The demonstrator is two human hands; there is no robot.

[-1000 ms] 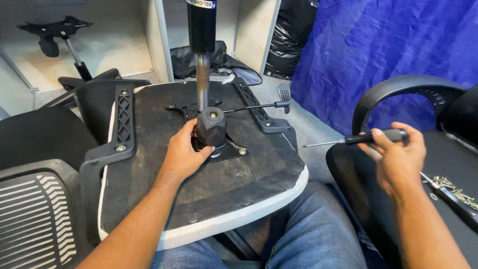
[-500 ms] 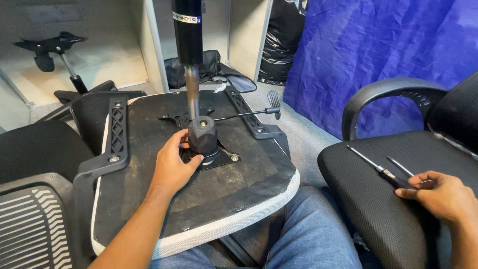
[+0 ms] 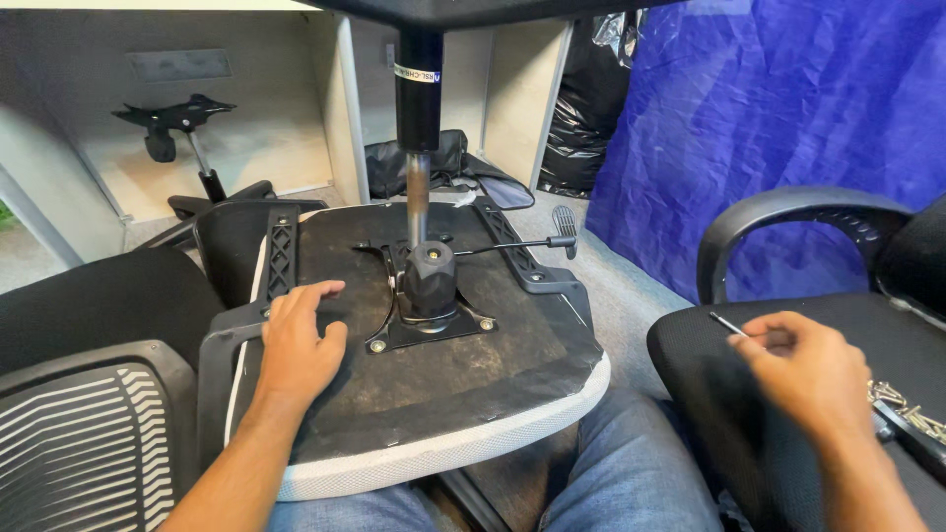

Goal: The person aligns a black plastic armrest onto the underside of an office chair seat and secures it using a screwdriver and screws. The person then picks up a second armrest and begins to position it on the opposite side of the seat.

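We note the left hand [image 3: 296, 345] flat on the upturned chair seat [image 3: 512, 384]; the right hand [image 3: 803, 379], frame right, pinches a thin tool [image 3: 727, 324] pointing toward the mechanism plate [image 3: 431, 330].

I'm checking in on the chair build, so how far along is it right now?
Looks done: mechanism plate sits on the upturned seat with bolts at its corners and the gas cylinder standing in it. In hand: left hand steadies the seat; right hand grips a thin tool. Left: loose screws wait.

Gas-lift column [image 3: 418, 148] blocks seat-underside [image 3: 443, 365] centre; front stays open.
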